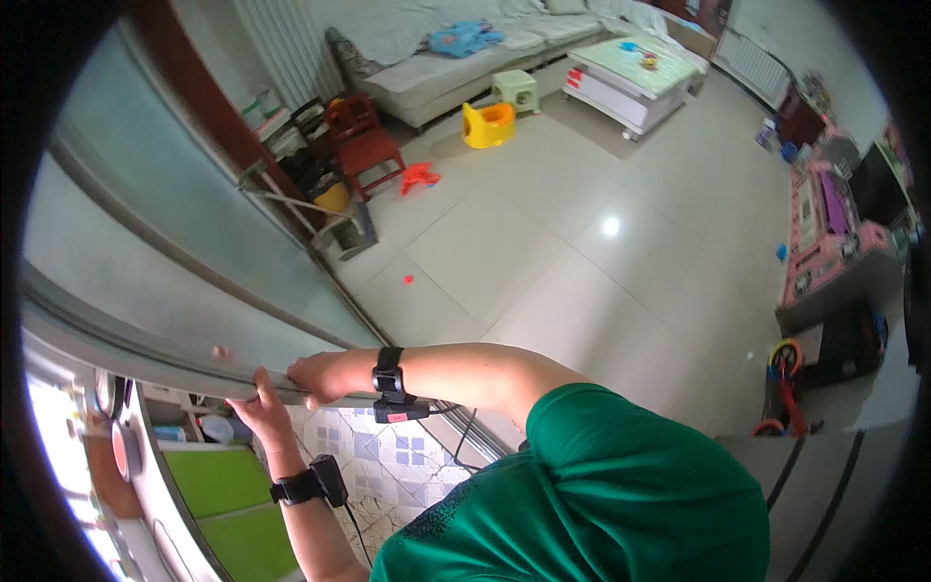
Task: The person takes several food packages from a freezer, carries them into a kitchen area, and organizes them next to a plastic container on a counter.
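Observation:
A sliding door with frosted glass panels (240,280) and a pale metal frame fills the left of the head view. My left hand (265,415) grips the door's edge from the kitchen side, a finger laid over the frame. Just beside it, on the room side, my right hand (324,377) is curled on the same edge. How far the fingers wrap around is partly hidden. Each wrist wears a black strap with a small black device: one on the left wrist (331,480), one on the right (400,409), both with cables.
Below the door are green cabinet fronts (225,480) and a patterned tile floor (385,444). A metal dustpan (353,236) stands near the panel, by a red chair (367,149). Beyond are a yellow potty (486,134), a sofa (414,80), a low table (618,94) and a pink toy car (822,240).

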Demonstrator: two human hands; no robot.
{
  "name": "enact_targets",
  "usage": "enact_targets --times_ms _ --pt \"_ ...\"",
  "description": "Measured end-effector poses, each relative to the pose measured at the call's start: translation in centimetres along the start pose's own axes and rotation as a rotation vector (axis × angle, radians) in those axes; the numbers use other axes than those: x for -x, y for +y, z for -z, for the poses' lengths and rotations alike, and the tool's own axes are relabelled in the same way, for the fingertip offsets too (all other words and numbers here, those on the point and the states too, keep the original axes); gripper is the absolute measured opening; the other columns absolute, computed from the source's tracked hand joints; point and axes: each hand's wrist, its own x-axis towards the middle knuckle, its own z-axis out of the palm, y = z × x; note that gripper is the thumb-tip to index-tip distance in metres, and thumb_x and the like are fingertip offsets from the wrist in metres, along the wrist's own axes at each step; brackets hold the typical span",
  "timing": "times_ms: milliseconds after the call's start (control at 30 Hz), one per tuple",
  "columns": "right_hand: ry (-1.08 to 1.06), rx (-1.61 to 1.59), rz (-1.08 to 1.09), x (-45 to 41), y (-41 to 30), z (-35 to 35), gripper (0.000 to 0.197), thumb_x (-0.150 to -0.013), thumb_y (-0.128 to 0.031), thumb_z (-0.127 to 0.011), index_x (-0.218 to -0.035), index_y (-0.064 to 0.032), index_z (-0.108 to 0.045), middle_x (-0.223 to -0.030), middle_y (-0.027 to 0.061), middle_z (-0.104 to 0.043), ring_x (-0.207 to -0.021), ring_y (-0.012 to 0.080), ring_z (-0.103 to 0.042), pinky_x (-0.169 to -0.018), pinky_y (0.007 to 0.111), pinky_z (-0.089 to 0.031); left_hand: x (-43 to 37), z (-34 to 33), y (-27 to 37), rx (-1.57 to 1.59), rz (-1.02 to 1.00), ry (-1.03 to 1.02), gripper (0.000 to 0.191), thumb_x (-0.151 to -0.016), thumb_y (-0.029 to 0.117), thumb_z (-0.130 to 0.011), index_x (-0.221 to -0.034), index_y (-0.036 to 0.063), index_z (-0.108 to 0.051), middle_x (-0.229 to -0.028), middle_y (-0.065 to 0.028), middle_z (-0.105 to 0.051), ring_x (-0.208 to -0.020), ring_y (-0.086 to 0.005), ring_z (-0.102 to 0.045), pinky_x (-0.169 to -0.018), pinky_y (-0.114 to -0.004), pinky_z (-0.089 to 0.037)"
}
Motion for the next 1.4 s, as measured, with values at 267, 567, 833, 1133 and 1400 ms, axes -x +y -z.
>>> enact_targets --times_ms 267,567,833,1133,1400 --pt "-0.027 -0.192 0.137 -1.1 -0.6 -1.1 0.041 -0.068 -0.029 -0.062 -0.095 0.0006 -0.053 -0.098 0.019 -0.055 -0.091 0.0322 -0.053 -0.075 0.037 -0.044 3.3 4.0 -0.7 -0.48 0.039 -0.094 0.066 -0.064 0.013 -0.069 -0.118 -0.0021 -0.035 -0.101 -0.0188 -0.05 -0.096 -0.0301 -0.048 -0.083 -0.037 -0.039" --pt "-0.353 0.152 -0.303 7.8 6.2 -10.7 0.022 -0.073 -0.025 -0.056 -0.075 -0.0052 -0.047 -0.063 0.0112 -0.05 -0.057 0.0186 -0.048 -0.055 0.033 -0.041 23.1 20.5 -4.7 -0.481 0.462 -0.339 0.057 -0.068 0.018 -0.062 -0.118 0.0058 -0.039 -0.123 -0.019 -0.034 -0.112 -0.0367 -0.035 -0.091 -0.042 -0.033" --pt "-0.887 0.051 -0.27 3.1 1.2 -23.5 0.038 -0.074 -0.029 -0.057 -0.103 -0.0046 -0.053 -0.089 0.0144 -0.059 -0.081 0.0236 -0.057 -0.072 0.032 -0.045 33.6 36.5 -7.0 -0.447 0.918 -0.368 0.04 -0.071 0.019 -0.06 -0.105 0.0019 -0.05 -0.111 -0.0158 -0.049 -0.101 -0.0306 -0.048 -0.084 -0.035 -0.041" --pt "-0.657 -0.16 0.084 -17.3 -8.9 -28.8 0.038 -0.075 -0.023 -0.056 -0.107 -0.0046 -0.048 -0.081 0.0121 -0.058 -0.074 0.0235 -0.057 -0.067 0.032 -0.045 26.4 38.0 -13.7 -0.176 0.972 -0.265 0.031 -0.075 0.016 -0.057 -0.103 0.0023 -0.053 -0.099 -0.0151 -0.056 -0.091 -0.0289 -0.055 -0.078 -0.034 -0.045" --pt "-0.749 -0.233 0.055 -29.6 -5.4 -30.7 0.039 -0.074 -0.023 -0.056 -0.108 -0.0056 -0.048 -0.086 0.011 -0.059 -0.079 0.0238 -0.056 -0.07 0.032 -0.045 18.0 37.0 -22.3 -0.194 1.026 -0.363 0.029 -0.074 0.014 -0.058 -0.1 0.0015 -0.054 -0.096 -0.0147 -0.058 -0.089 -0.027 -0.056 -0.075 -0.032 -0.045"
